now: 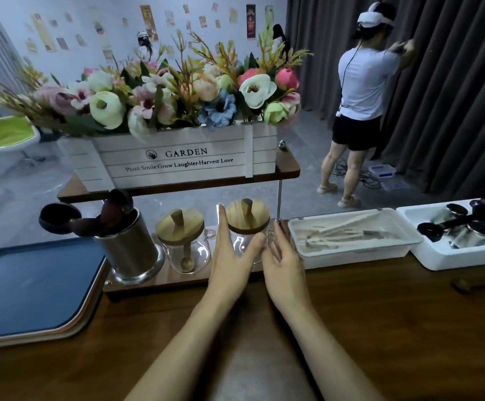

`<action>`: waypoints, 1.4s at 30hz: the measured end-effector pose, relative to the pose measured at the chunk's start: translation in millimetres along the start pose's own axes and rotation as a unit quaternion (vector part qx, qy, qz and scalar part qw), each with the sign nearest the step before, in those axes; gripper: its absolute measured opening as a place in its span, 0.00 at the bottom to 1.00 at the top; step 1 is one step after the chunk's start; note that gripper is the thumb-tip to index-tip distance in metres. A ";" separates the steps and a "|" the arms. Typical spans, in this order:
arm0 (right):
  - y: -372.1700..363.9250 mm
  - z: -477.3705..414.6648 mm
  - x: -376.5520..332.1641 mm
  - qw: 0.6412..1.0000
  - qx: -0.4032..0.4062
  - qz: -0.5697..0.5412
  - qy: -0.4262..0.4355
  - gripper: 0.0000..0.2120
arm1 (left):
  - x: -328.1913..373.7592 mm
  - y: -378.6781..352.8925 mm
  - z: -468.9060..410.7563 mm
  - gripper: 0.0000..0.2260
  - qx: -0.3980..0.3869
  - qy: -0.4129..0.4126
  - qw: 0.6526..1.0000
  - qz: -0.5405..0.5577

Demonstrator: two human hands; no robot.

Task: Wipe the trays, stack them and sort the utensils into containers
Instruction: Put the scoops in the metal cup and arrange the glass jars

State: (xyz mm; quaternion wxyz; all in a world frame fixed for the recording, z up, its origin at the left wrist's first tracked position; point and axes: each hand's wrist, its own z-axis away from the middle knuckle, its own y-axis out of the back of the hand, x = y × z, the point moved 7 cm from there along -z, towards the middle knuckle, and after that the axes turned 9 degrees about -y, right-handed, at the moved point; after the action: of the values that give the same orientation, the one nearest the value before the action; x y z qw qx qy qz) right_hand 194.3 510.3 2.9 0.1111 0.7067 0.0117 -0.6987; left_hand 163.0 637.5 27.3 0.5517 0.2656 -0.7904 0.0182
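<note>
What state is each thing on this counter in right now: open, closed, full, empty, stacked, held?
Left hand: open, against the right-hand jar.
Right hand: open, fingers by the same jar.
Right glass jar: wooden lid on.
Left glass jar: lid on, wooden spoon hanging at its front.
Steel canister: upright, holding dark spoons.
Blue trays: stacked, top one bare.
White bin: lidless, pale utensils inside.
Foam box: open, metal cups inside.

Flower box (177, 160) marked "GARDEN" on a wooden shelf (289, 166), full of mixed blooms. Green chair (4, 134) far left. Posters (148, 21) on back wall. Dark curtain (452, 82) at right; a person (362, 91) stands facing it, cables (365, 176) on the floor nearby.
</note>
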 end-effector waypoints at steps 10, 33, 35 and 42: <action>5.1 8.6 3.7 1.000 0.006 0.016 0.012 0.28 | 7.3 1.2 24.1 0.50 -0.008 -0.008 1.000 0.028; 118.7 149.2 12.2 1.000 0.015 -0.025 0.009 0.28 | 59.3 -39.6 170.4 0.40 -0.033 -0.030 0.999 0.025; 136.5 157.0 18.8 0.999 0.013 -0.030 0.010 0.28 | 61.1 -56.0 182.5 0.43 -0.036 -0.026 0.999 0.024; 208.6 171.9 34.1 0.999 0.003 -0.039 0.015 0.27 | 88.2 -120.9 212.9 0.35 -0.009 -0.029 1.000 0.009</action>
State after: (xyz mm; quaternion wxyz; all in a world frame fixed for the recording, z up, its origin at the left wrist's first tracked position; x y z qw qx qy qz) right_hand 61.7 272.3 -1.3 0.0816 0.7162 0.0388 -0.6921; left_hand 10.5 430.0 -10.1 0.5311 0.2540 -0.8083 0.0081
